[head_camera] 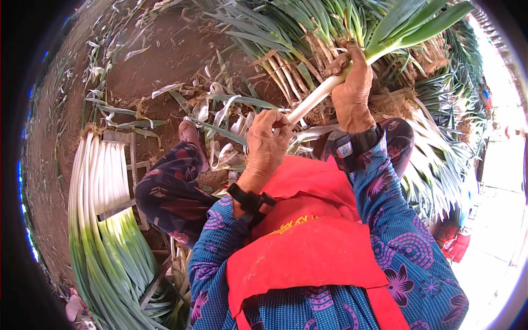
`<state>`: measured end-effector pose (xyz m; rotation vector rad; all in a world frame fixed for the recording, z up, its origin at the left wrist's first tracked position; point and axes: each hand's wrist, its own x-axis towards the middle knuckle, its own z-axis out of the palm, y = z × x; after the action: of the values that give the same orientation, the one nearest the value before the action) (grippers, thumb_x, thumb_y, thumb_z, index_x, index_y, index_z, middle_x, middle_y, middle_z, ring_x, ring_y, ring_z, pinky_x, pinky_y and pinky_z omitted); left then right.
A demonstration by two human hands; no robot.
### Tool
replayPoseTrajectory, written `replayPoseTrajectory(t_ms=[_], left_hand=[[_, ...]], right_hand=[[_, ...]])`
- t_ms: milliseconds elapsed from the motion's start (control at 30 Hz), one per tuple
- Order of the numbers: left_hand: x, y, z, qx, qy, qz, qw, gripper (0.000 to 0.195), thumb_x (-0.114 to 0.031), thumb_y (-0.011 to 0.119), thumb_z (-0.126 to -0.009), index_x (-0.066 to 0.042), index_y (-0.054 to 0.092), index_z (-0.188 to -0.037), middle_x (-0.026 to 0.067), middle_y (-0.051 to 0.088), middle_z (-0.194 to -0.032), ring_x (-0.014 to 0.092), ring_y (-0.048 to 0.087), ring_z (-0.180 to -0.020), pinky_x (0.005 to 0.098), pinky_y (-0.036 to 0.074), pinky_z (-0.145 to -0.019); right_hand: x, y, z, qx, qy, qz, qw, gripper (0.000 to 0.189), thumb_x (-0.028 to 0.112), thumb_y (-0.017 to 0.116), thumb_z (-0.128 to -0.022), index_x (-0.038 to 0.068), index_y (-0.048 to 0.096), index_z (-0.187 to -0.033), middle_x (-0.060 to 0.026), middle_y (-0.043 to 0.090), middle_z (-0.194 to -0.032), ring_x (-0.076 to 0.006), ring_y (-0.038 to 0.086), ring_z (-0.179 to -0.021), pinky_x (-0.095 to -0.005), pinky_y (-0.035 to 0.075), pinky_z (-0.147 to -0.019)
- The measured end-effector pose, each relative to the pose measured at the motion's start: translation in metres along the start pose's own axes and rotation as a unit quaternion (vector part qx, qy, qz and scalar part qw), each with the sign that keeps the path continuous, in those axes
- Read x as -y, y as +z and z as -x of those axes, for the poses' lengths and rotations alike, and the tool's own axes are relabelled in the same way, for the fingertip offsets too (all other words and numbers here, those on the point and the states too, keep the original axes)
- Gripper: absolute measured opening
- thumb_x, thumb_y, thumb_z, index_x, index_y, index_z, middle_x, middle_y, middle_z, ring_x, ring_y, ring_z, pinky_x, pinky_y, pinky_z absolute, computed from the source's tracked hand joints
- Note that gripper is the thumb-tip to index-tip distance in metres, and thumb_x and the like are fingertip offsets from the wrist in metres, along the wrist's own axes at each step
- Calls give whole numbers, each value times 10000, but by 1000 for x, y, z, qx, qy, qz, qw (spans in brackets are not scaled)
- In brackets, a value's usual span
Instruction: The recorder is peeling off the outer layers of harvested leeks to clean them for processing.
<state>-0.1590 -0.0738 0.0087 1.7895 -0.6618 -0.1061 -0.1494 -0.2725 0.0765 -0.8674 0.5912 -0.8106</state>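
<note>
One large leek (317, 95) with a white stalk slants in front of me, its broad green leaves up to the right. My right hand (352, 80) wraps its fingers around the stalk just below the leaves. At the lower white end, my left hand (270, 136) has thumb and fingers pinched together on the leek; the root end is hidden by those fingers. Peeled leeks (103, 173) lie side by side on a wooden frame (133, 156) at my left. Beyond my hands lie unpeeled leeks (284, 74) with brown, dry outer layers.
Stripped leaf scraps (227, 119) cover the soil before me. My shoe (190, 136) and bent left knee (169, 185) are beside the wooden frame. More white-stalked leeks (425, 152) are heaped at the right. A red apron (305, 247) covers my lap.
</note>
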Motion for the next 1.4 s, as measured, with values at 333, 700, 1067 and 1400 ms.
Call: replayPoseTrajectory(t_ms=[333, 700, 1067, 1400], left_hand=[[35, -31, 13, -120, -285, 388, 869, 59, -113, 608, -889, -64, 577, -899, 25, 599, -778, 127, 577, -661, 252, 481, -575], [41, -79, 0, -114, -189, 170, 960, 310, -194, 605, -907, -44, 598, -1178, 80, 644, -1062, 139, 577, -935, 261, 456, -832], [-9, -35, -4, 119, -45, -27, 992, 194, -119, 634, -841, -7, 678, -994, 86, 635, -820, 163, 600, -703, 304, 475, -639], [-3, -17, 8, 34, 23, -97, 994, 120, -129, 613, -816, -35, 658, -876, 122, 632, -817, 278, 614, -683, 359, 476, -631]], right_hand=[[6, -21, -16, -55, 27, -38, 997, 151, 161, 600, -856, 63, 528, -944, 28, 400, -578, -118, 407, -481, -325, 379, -492], [38, -23, -12, 90, -24, -78, 993, 241, 245, 533, -900, 32, 513, -1010, 30, 381, -566, -109, 351, -484, -297, 332, -524], [46, 9, 16, 184, -40, -66, 980, 258, 235, 530, -879, 13, 519, -1012, 11, 387, -579, -117, 352, -480, -291, 317, -518], [43, 16, 22, 191, -39, -52, 979, 261, 249, 524, -887, 9, 519, -990, 12, 382, -578, -118, 360, -480, -300, 334, -526]])
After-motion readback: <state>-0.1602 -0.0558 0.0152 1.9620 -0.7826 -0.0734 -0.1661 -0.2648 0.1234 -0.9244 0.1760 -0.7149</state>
